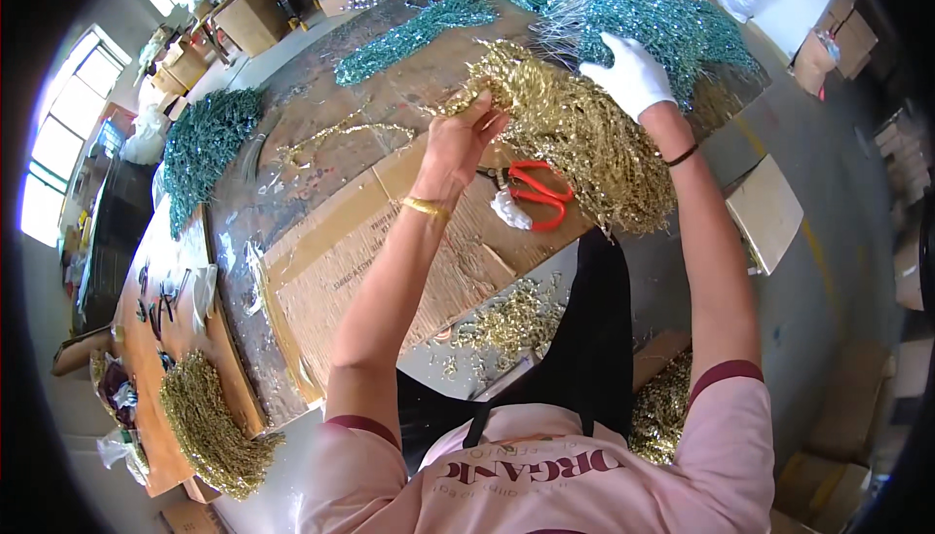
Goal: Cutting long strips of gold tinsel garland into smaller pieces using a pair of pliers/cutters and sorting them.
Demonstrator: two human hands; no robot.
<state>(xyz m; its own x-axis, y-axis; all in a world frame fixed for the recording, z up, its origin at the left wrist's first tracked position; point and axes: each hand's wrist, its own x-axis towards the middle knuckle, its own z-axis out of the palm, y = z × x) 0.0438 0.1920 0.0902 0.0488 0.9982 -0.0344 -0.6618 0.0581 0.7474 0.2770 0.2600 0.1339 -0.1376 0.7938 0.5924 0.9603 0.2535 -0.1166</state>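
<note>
Gold tinsel (596,144) looked light, springy, best gripped at its eleven-o'clock end; left hand (462,142) pinched it, right hand (633,78) had fingers apart.

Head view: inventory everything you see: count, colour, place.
Gold tinsel bundle: one, gold, right of centre
Gold tinsel heaps: two, gold, left, lower right
Teal tinsel heaps: three, teal, table's far and left edges
Loose strands: several, gold, table
Scissors: one, red handles, beside bundle
Cardboard sheet: one, brown, table's near edge
Tinsel scraps: many, gold, below table
Table: one, brownish, centre
Wooden board: one, brown, left
Hand tools: several, dark, left
Boxes: several, brown, background
Left grip: one, bare, on bundle
Right grip: one, white glove, by bundle
</note>
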